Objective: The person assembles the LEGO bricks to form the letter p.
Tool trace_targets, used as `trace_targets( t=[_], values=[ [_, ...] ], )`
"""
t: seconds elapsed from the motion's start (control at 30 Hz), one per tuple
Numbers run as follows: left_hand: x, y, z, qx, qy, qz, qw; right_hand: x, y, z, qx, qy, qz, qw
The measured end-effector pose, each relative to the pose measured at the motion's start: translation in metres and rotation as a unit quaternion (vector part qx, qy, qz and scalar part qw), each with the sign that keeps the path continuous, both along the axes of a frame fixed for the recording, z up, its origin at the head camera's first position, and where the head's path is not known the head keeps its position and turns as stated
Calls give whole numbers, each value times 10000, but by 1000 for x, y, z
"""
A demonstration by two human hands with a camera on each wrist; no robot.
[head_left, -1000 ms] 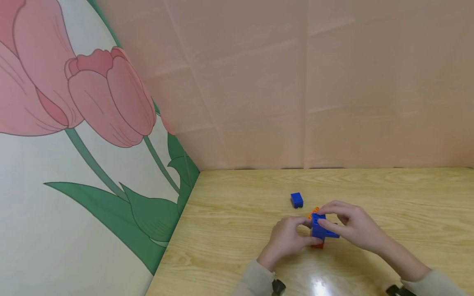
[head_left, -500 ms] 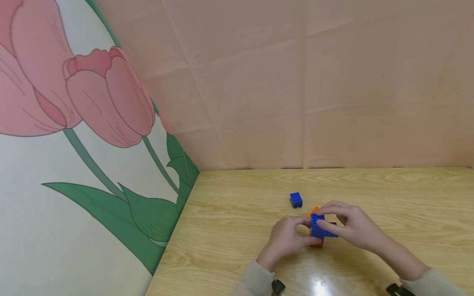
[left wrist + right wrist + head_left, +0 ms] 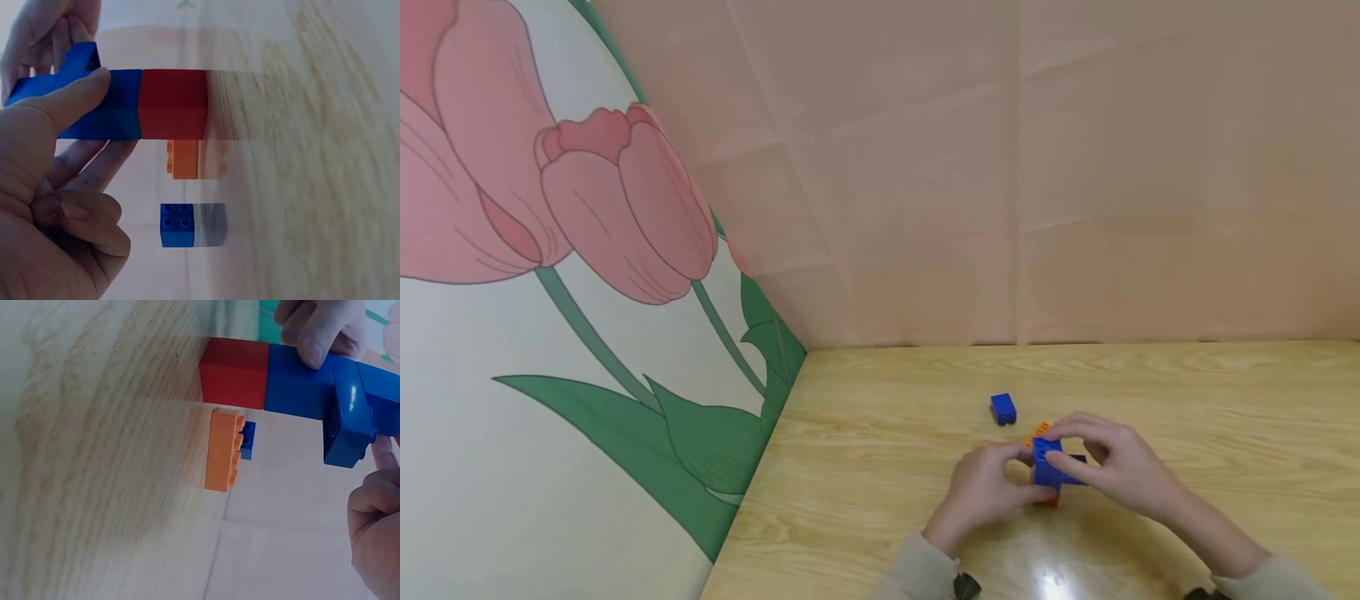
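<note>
A small stack of toy building bricks stands upright on the table, a red brick [image 3: 234,372] at its base and a blue brick [image 3: 294,384] directly above. Higher up, a blue piece [image 3: 348,425] juts out sideways, beneath a top blue brick [image 3: 1047,450]. My left hand [image 3: 987,487] pinches the blue part of the stack, its thumb across the near face in the left wrist view. From the right, my right hand [image 3: 1127,462] pinches the top brick between thumb and fingers. Parts of the upper bricks are hidden behind the fingers.
Just behind the stack an orange brick [image 3: 220,450] lies on the wooden table [image 3: 865,433]. Farther back sits a loose blue brick [image 3: 1003,408], studs facing up in the left wrist view. A pinkish cloth [image 3: 925,183] hangs behind the table, and a tulip-printed panel [image 3: 625,208] borders its left side.
Both hands keep their hold on the stack with almost no movement. The head view has shifted slightly.
</note>
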State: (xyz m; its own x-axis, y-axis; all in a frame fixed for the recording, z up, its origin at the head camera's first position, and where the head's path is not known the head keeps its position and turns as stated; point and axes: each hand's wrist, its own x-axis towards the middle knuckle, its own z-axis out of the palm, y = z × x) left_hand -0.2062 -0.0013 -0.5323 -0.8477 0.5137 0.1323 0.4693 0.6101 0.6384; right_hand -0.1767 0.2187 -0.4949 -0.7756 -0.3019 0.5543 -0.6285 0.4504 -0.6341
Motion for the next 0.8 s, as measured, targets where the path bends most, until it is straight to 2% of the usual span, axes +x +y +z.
trace_targets(
  t=[0.37,0.57,0.8],
  values=[
    [1,0,0,111,117,-111,9998,-6,6,6,109,30,123,9999],
    [2,0,2,192,34,-122,9997,-20,14,7,71,-117,-91,9999],
    [5,-2,8,296,54,-187,9994,-41,23,0,301,-396,-184,9986]
  ],
)
